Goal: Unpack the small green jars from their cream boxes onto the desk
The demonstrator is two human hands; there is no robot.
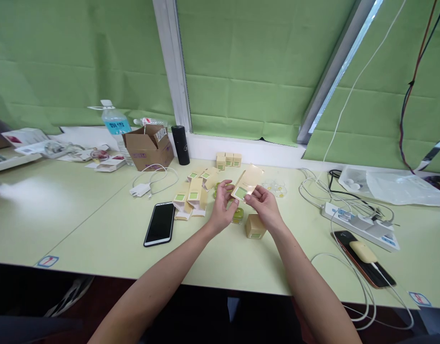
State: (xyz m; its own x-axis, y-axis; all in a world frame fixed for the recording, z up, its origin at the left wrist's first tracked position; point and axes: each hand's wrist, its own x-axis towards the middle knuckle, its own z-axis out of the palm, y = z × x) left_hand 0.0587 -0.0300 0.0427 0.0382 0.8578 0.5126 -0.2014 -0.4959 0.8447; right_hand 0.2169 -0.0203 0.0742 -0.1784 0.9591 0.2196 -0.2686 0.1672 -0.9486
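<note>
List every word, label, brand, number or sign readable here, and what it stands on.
"飘雪": blue label, large clear plastic water bottle.
Too small or blurred to read:
Purple print: open brown cardboard box.
Red marking: lying clear plastic bottle.
Small mark: black cylindrical flask.
Faint print: cream paper carton with green square, in the right hand.
Symbols: blue-bordered stickers on the pale yellow-green desk.

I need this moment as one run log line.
right hand: holds pale carton | left hand: at carton's edge, contact unclear | small box: on table near right hand
</note>
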